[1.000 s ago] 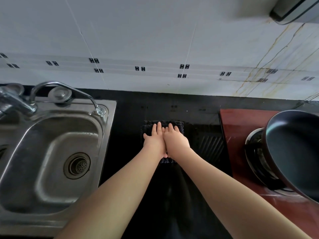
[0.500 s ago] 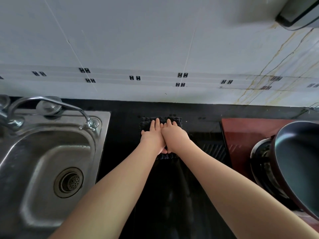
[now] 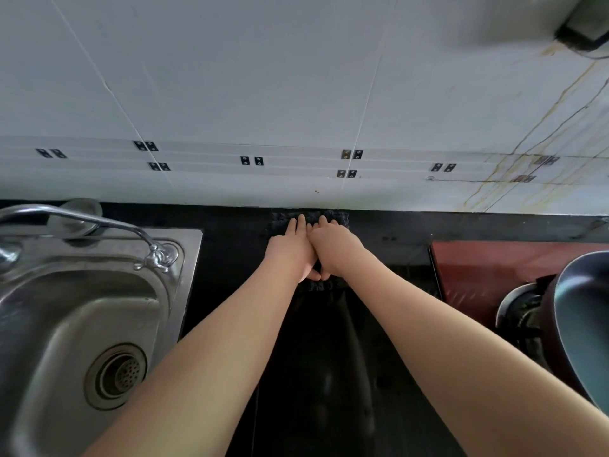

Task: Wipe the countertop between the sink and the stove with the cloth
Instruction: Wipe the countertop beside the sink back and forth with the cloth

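Head view. Your left hand [image 3: 291, 255] and right hand [image 3: 336, 250] lie flat and side by side, thumbs meeting, both pressed palm-down on the dark cloth [image 3: 337, 217]; neither is clenched or pinching, the fingers are spread and extended so that the load falls evenly across the fabric. The cloth sits on the black tabletop [image 3: 230, 249] at its far edge, touching the foot of the tiled wall [image 3: 296, 94], between the sink [image 3: 82, 308] on your left and the stove [image 3: 487, 265] on your right. Its front hem shows just below your wrists. Two hands are probably used because a flat cloth bunches under a single palm; paired pressure keeps it spread and wiping at full width. A faint damp sheen between your forearms suggests that this central strip is already covered. The strips beside the sink rim and beside the stove look untreated, so judge the task as partly done. The pan [image 3: 583, 324] overhangs the stove near your right forearm; mind it on any sideways pass.
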Motion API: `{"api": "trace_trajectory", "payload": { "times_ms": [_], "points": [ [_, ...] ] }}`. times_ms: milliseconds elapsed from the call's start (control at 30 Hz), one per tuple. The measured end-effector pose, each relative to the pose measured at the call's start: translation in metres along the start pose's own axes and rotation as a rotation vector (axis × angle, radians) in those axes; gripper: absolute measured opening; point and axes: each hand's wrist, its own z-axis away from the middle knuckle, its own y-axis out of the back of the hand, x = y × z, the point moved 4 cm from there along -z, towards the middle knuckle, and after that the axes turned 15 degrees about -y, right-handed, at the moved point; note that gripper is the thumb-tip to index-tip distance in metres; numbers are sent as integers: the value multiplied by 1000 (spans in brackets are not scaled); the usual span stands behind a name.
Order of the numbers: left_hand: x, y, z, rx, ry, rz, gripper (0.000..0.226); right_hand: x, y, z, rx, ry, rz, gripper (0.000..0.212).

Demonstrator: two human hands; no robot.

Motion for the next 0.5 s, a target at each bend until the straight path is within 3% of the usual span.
{"api": "trace_trajectory", "payload": {
  "times_ms": [233,500],
  "points": [
    [-3,8,-5,16,15,23,109,0,9,-8,-13,-4,-21,113],
    [-6,11,-7,20,10,34,107,-2,19,-5,-26,-40,-42,99]
  ]
}}
